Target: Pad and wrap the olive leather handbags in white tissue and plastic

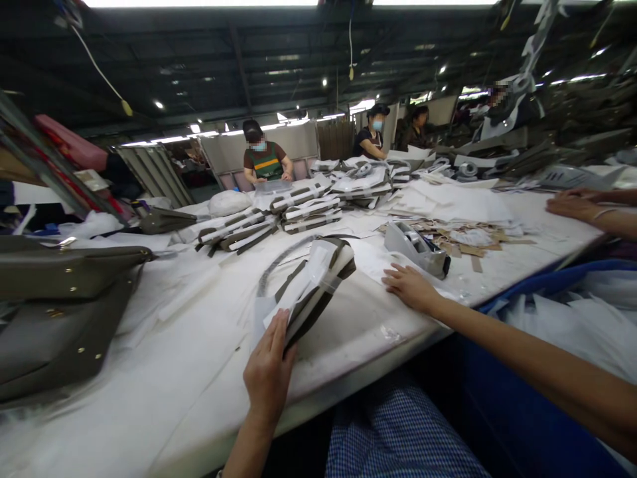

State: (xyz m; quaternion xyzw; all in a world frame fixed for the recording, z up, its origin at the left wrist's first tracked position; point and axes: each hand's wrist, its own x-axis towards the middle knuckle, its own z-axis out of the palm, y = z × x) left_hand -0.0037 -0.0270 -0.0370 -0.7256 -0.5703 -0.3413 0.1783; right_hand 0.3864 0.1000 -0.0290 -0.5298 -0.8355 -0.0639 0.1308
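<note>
My left hand is closed on the near end of a wrapped strap bundle, dark olive strips folded together with white paper and banded with clear tape. The bundle slants up from the table, and a thin dark loop curves out behind it. My right hand lies palm down with fingers outstretched and holds nothing. Just beyond it stands a grey tape dispenser. Whether those fingertips touch the dispenser's base is hard to make out.
Similar wrapped bundles are piled at the table's far side. Brown tags lie right of the dispenser. An olive bag sits at left. A blue bin holds white sheets. Another person's hands rest at right; several people work beyond.
</note>
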